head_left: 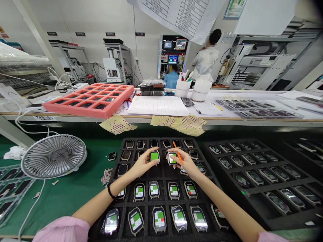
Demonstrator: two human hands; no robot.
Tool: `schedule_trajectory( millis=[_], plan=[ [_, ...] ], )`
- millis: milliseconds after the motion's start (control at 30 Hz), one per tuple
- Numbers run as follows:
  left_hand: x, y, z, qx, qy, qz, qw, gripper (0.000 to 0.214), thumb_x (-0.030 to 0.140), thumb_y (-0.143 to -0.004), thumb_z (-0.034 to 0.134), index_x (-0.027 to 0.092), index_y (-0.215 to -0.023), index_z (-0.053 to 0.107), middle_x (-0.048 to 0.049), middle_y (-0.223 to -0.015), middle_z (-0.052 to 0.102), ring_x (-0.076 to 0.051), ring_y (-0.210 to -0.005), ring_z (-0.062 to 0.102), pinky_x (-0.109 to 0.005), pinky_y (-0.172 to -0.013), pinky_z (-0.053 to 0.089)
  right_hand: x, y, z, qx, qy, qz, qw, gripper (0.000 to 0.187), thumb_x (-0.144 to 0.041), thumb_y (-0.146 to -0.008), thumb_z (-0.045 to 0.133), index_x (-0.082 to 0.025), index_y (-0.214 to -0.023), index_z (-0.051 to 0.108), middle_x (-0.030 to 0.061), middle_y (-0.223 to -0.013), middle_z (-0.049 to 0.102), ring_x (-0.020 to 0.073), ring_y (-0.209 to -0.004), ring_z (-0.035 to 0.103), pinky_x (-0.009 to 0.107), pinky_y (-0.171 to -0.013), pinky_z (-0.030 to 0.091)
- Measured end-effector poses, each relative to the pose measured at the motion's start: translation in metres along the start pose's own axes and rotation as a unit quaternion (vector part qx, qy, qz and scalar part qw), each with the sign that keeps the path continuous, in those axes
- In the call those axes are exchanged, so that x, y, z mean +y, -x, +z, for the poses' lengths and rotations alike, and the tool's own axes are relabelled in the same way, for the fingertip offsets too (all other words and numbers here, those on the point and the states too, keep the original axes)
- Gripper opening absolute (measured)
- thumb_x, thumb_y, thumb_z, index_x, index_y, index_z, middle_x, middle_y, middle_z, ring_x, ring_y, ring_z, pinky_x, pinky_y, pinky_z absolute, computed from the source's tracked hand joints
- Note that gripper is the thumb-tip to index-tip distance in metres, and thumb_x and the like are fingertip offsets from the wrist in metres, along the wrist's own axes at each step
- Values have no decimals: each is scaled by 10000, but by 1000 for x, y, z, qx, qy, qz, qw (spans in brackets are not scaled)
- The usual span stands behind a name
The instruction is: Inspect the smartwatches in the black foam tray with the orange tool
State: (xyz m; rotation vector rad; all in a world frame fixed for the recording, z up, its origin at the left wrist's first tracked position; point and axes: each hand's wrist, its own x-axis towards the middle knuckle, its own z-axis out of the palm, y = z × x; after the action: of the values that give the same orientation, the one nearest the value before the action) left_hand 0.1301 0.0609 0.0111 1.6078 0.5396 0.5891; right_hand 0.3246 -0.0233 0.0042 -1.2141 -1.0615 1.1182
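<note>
My left hand [143, 163] grips a smartwatch body [154, 156] with a lit green screen by its upper edge, in a black foam tray [164, 172]. My right hand [185, 162] holds an orange stylus [178, 153], its tip down at a second green-screened smartwatch [172, 158] just left of the hand. That watch stands in its own tray pocket, and my fingers partly hide its edge. Several watches in the nearer rows show green test screens, while the far row is dark.
A second black tray of watches [248, 168] lies to the right, and a white desk fan [54, 156] stands to the left on the green mat [72, 198]. On the bench beyond are a red foam tray [88, 101], paper sheets [157, 106] and white cups [183, 88]. A standing co-worker [205, 55] is farther back.
</note>
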Motion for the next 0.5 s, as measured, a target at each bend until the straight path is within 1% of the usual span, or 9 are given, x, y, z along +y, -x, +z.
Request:
schedule_trajectory(
  millis=[100, 200, 267, 367, 500],
  plan=[
    [1, 0, 0, -3, 4, -1, 1000, 539, 382, -805, 616, 181, -1282, 464, -90, -1155, 564, -174, -888, 571, -314, -793, 491, -4, 1, 1, 25, 0, 8, 1000, 349, -466, -735, 662, -181, -932, 616, 3, -674, 618, 75, -407, 486, 189, -336, 258],
    [1, 0, 0, -5, 1, -5, 1000, 531, 398, -814, 605, 184, -1281, 469, -91, -1168, 556, -177, -901, 570, -307, -787, 493, -8, 3, 3, 36, -2, 12, 999, 338, -470, -717, 678, -179, -879, 618, -6, -642, 604, 71, -411, 447, 193, -347, 302],
    [1, 0, 0, -6, -1, -4, 1000, 524, 406, -814, 605, 195, -1277, 477, -89, -1186, 550, -185, -918, 572, -308, -787, 496, -9, 3, 4, 35, 1, 18, 999, 343, -461, -698, 701, -184, -882, 614, -10, -653, 604, 71, -429, 436, 196, -366, 337],
    [0, 0, 0, -5, 1, 0, 1000, 523, 411, -808, 613, 203, -1271, 487, -90, -1211, 545, -196, -937, 576, -314, -787, 501, -6, 3, 3, 16, 11, 17, 1000, 357, -411, -676, 738, -202, -935, 611, -21, -697, 594, 73, -468, 445, 206, -421, 399],
    [0, 0, -1, -5, -3, 3, 1000, 513, 382, -812, 616, 210, -1276, 483, -88, -1207, 560, -201, -942, 592, -333, -810, 504, 1, 4, 0, -35, 16, -20, 999, 380, -324, -699, 737, -230, -1037, 591, -21, -783, 590, 100, -579, 527, 237, -543, 474]
  ],
)
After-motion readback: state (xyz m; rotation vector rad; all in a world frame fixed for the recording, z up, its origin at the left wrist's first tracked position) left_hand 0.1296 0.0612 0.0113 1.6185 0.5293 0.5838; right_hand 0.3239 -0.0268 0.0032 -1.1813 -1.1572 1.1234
